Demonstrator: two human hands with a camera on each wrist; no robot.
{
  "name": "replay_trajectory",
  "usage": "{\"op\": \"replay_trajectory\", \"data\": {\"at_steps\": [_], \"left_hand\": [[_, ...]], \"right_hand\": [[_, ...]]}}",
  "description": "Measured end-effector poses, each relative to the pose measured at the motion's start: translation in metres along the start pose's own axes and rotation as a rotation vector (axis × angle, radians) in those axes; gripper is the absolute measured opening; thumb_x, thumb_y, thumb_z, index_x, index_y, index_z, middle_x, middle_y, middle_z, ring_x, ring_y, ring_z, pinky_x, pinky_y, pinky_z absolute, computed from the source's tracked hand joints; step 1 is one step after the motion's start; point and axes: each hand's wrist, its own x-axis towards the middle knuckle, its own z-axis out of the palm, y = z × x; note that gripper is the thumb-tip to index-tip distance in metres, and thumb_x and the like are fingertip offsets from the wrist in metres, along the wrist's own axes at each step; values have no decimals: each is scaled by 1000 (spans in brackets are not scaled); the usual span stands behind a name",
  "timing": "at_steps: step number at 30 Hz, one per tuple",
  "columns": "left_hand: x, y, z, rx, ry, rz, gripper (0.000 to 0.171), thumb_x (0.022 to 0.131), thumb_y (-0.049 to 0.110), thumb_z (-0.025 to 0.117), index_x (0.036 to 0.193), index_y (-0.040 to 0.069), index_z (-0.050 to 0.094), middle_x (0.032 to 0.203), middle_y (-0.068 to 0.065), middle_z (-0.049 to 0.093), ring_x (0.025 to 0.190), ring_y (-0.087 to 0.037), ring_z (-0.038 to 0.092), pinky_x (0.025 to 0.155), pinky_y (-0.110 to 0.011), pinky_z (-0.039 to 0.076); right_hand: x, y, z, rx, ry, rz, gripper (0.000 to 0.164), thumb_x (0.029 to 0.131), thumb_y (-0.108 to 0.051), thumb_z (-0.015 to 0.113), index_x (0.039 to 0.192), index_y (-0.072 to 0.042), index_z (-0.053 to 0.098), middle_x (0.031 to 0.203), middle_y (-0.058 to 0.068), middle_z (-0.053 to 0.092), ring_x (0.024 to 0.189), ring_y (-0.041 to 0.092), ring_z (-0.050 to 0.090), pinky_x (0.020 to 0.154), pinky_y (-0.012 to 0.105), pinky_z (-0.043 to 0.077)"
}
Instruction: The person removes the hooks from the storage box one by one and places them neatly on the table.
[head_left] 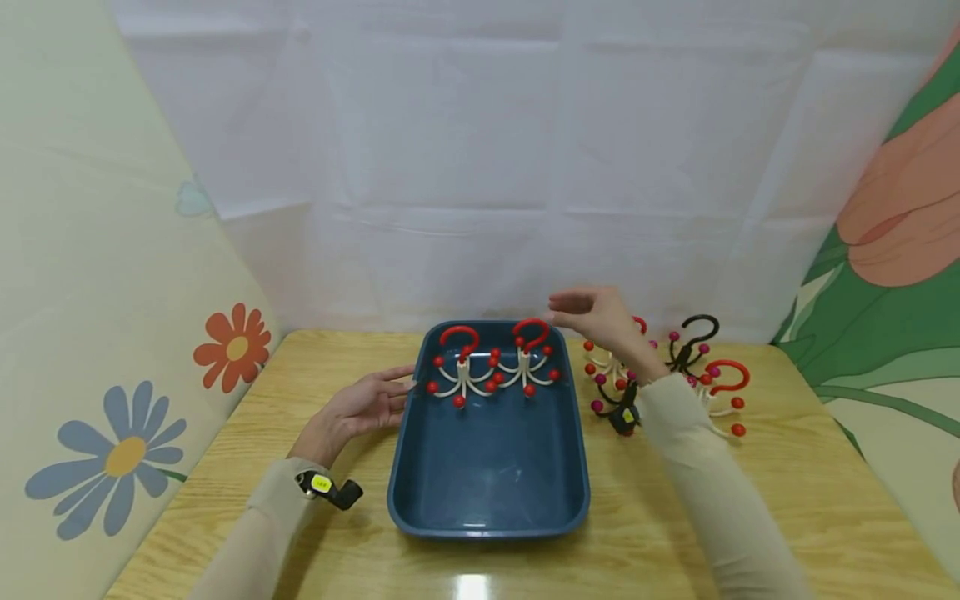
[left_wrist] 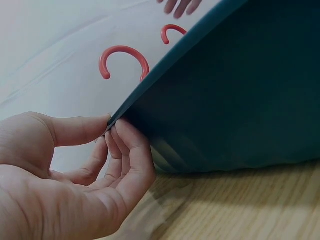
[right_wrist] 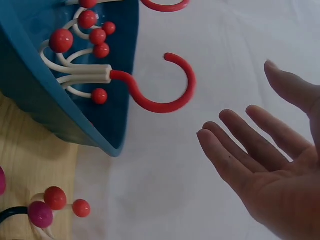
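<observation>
A deep blue plastic tray (head_left: 491,475) stands on the table. My left hand (head_left: 369,406) pinches its left rim between thumb and fingers, as the left wrist view shows. Two rotating hook racks lie at the tray's far end, a left rack (head_left: 463,379) and a right rack (head_left: 524,364). Both have white curved arms tipped with red balls, and red hooks that rise above the far rim. My right hand (head_left: 600,319) hovers just right of the right rack's red hook (right_wrist: 167,102), its fingers apart and holding nothing.
Right of the tray, more racks sit close together on the table: black ones with magenta balls (head_left: 597,406) and white ones with red balls (head_left: 738,403). A white cloth (head_left: 465,167) hangs behind the table, and flower-patterned panels (head_left: 90,250) flank it.
</observation>
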Motion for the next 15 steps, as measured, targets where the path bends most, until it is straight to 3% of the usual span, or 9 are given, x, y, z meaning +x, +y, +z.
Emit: {"op": "replay_trajectory", "data": {"at_steps": [7, 15], "left_hand": [[2, 0, -1, -2, -8, 0, 64, 111, 7, 47, 168, 8, 17, 111, 1, 76, 98, -13, 71, 84, -32, 62], [1, -1, -3, -11, 1, 7, 65, 111, 7, 48, 168, 8, 16, 111, 1, 76, 98, -13, 72, 84, -33, 62]], "right_hand": [[17, 7, 16, -1, -48, -17, 51, 95, -31, 79, 142, -15, 67, 144, 11, 68, 135, 30, 64, 113, 51, 51], [31, 14, 31, -8, -39, 47, 47, 96, -29, 78, 140, -13, 69, 142, 10, 70, 133, 30, 64, 113, 51, 51]]}}
